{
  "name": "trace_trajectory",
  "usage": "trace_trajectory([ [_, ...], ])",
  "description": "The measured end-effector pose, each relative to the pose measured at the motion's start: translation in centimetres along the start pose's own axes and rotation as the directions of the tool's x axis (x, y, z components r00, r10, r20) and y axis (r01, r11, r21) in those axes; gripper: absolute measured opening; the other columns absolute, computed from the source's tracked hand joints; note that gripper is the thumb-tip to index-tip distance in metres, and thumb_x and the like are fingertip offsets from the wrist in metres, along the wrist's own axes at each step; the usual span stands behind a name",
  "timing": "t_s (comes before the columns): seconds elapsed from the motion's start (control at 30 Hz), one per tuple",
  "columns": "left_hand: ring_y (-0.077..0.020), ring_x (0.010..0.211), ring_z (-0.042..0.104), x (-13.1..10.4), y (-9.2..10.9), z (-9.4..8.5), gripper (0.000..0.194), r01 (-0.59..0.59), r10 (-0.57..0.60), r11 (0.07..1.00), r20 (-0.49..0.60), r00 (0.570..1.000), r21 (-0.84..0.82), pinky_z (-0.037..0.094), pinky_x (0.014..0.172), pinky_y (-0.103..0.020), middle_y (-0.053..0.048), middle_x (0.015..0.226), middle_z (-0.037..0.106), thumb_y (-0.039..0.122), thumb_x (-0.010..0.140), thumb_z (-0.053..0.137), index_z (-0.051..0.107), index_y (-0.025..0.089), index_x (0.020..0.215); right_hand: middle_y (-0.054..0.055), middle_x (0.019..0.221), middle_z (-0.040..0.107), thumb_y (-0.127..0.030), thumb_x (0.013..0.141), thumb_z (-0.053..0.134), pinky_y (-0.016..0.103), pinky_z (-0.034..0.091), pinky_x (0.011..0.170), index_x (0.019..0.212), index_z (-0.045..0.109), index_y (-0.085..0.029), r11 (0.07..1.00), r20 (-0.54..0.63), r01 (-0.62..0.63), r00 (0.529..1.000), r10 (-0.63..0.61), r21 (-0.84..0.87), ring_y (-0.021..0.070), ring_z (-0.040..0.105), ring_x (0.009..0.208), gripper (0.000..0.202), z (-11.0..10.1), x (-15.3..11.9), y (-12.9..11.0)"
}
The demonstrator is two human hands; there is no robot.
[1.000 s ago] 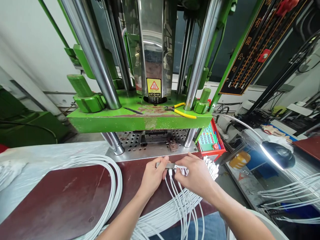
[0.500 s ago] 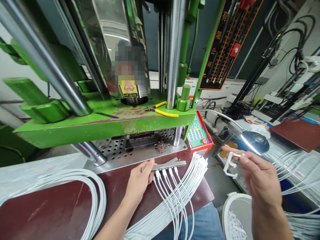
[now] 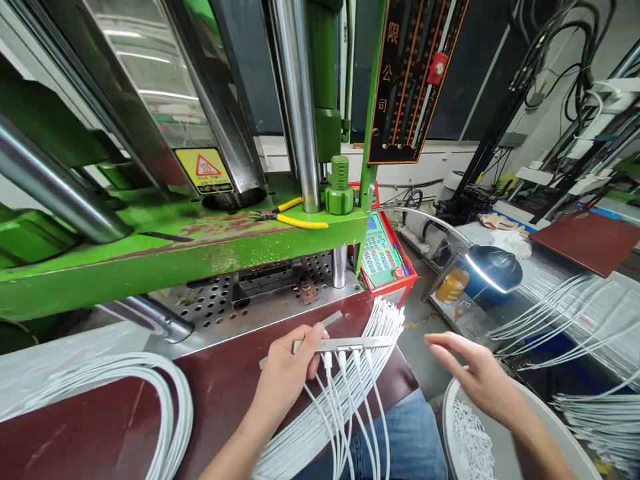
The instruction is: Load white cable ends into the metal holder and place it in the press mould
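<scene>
Over the right part of the flat dark red board [image 3: 225,393], two straight grey metal bars [image 3: 380,342] crossed at our left hand [image 3: 295,360], whose thumb and fingers clenched the front one. Four white plastic plugs [image 3: 357,359] on thin white cables showed in a row beneath that bar, which looked narrow, smooth and faintly shiny. One thick bundle of white cables [image 3: 303,427] ended near the board's far right corner. Our right hand [image 3: 475,370], fingers released and thumb apart, hung by one round white bin [image 3: 505,453] holding white scraps [image 3: 470,440].
</scene>
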State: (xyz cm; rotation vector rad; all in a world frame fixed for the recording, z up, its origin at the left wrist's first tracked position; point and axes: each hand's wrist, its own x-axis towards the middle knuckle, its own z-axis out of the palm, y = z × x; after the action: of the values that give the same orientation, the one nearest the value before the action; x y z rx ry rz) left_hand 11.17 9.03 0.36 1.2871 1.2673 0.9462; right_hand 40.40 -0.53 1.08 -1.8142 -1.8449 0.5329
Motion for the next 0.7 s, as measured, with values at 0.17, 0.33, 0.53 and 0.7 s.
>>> trace_trajectory([
  [0.17, -0.0095, 0.041, 0.034, -0.5, 2.0, 1.1, 0.040, -0.076, 0.074, 0.997, 0.060, 0.995, 0.026, 0.031, 0.049, -0.022, 0.006, 0.037, 0.039, 0.054, 0.083, 0.049, 0.065, 0.017, 0.078, 0.004, 0.101, 0.065, -0.037, 0.094, 0.043, 0.027, 0.044, 0.079, 0.114, 0.058, -0.022, 0.932, 0.115, 0.344, 0.927, -0.356, 0.115, 0.0176, 0.060, 0.090, 0.029, 3.5, 5.3, -8.1],
  [0.33, -0.0177, 0.061, 0.059, -3.3, 0.9, 2.7, 0.059, 0.210, -0.143, 0.897, 0.194, 0.970, -0.389, 0.044, 0.058, -0.027, -0.005, 0.072, 0.063, 0.063, 0.071, 0.057, 0.057, 0.017, 0.107, 0.000, 0.078, 0.066, -0.042, 0.090, 0.051, 0.023, 0.039, 0.062, 0.086, 0.065, -0.019, 0.933, 0.048, 0.338, 0.937, -0.346, 0.128, 0.0142, 0.057, 0.068, 0.027, 4.0, 8.4, -8.7],
  [0.53, -0.0085, 0.036, 0.037, -6.4, -1.9, 5.9, 0.062, 0.356, -0.153, 0.907, 0.611, 0.776, -0.225, 0.029, 0.044, -0.023, 0.002, 0.044, 0.049, 0.069, 0.074, 0.046, 0.062, 0.010, 0.086, -0.001, 0.076, 0.066, -0.047, 0.088, 0.052, 0.023, 0.037, 0.060, 0.086, 0.067, -0.020, 0.917, 0.110, 0.335, 0.925, -0.364, 0.215, 0.0137, 0.055, 0.066, 0.031, 2.6, 11.1, -8.5],
  [0.7, -0.0083, 0.039, 0.032, -7.9, -2.5, 4.7, 0.058, 0.265, -0.143, 0.939, 0.455, 0.879, -0.218, 0.029, 0.045, -0.023, 0.006, 0.044, 0.040, 0.070, 0.079, 0.037, 0.057, 0.016, 0.079, -0.002, 0.066, 0.061, -0.054, 0.088, 0.046, 0.023, 0.035, 0.056, 0.080, 0.067, -0.019, 0.950, 0.068, 0.260, 0.959, -0.275, 0.170, 0.0134, 0.051, 0.060, 0.041, 3.9, 13.5, -8.6],
])
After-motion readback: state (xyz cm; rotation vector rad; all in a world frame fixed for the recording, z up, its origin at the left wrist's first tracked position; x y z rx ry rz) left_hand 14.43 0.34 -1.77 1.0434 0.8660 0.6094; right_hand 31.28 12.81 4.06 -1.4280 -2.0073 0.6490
